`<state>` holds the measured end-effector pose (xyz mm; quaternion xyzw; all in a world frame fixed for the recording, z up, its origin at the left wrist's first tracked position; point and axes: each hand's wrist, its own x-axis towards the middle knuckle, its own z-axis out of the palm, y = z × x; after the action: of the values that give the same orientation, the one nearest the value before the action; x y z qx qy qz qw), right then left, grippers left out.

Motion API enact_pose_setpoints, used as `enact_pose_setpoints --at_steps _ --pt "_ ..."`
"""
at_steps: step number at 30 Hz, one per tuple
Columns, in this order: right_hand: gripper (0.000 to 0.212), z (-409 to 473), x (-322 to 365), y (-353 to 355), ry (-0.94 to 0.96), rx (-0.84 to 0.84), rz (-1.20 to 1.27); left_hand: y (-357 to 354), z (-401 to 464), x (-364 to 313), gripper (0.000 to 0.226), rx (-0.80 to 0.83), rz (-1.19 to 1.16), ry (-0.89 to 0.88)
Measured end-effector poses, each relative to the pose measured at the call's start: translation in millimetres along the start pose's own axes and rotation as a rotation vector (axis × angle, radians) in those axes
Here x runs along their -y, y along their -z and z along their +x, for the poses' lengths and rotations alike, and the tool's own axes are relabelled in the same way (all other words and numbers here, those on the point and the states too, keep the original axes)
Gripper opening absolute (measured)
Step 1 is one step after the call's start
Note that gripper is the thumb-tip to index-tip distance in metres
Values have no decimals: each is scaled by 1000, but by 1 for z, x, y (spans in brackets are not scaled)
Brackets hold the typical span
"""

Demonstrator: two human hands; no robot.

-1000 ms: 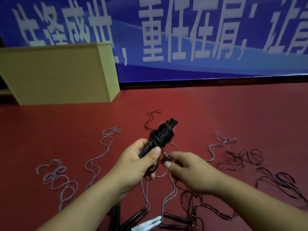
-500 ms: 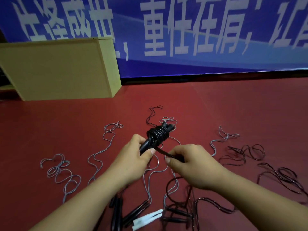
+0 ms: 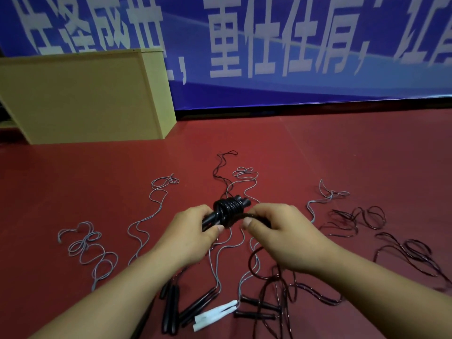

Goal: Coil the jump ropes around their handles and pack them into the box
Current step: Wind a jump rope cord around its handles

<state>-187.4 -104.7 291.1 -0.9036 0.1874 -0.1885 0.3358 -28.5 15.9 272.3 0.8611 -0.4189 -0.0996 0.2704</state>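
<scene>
We are mid-coil: our left hand (image 3: 195,231) grips the black handles (image 3: 210,217), our right hand (image 3: 276,231) pinches the black rope (image 3: 244,215) beside the coil. Next, wrap the remaining slack snugly; the box (image 3: 83,99) waits far left.

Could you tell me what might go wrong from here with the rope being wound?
The coil may loosen if the right hand slackens the rope tail it pinches. That tail trails into the loose ropes on the floor, so it might snag them.
</scene>
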Motion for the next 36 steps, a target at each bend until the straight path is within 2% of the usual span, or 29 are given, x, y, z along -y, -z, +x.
enact_pose_setpoints --at_steps 5,9,12,15,21,23,26,29,32,34,36 --pt "11 4 -10 6 -18 -137 -54 -6 -4 -7 12 144 41 -186" --pt "7 6 -15 12 -63 -99 -134 -12 -11 -15 12 299 98 -301" --pt "4 6 -20 18 -123 -66 -142 -12 -13 -18 11 342 113 -331" --pt "16 6 -28 25 -193 -32 -44 -8 -14 -21 8 403 41 -344" --pt "61 6 -42 34 -364 18 206 1 -18 -29 3 516 -159 -346" --pt "57 6 -43 34 -384 97 353 5 -19 -31 7 582 -272 -333" --pt "32 6 -41 36 -377 174 659 8 -23 -33 4 679 -470 -323" --pt "17 7 -42 37 -339 177 846 10 -24 -33 16 669 -632 -318" --pt "12 6 -41 32 -250 142 659 11 -23 -34 28 584 -705 -288" --pt "18 6 -36 26 -244 130 520 9 -23 -36 25 475 -770 -241" --pt "21 6 -32 19 -250 151 506 6 -21 -37 15 345 -839 -163"
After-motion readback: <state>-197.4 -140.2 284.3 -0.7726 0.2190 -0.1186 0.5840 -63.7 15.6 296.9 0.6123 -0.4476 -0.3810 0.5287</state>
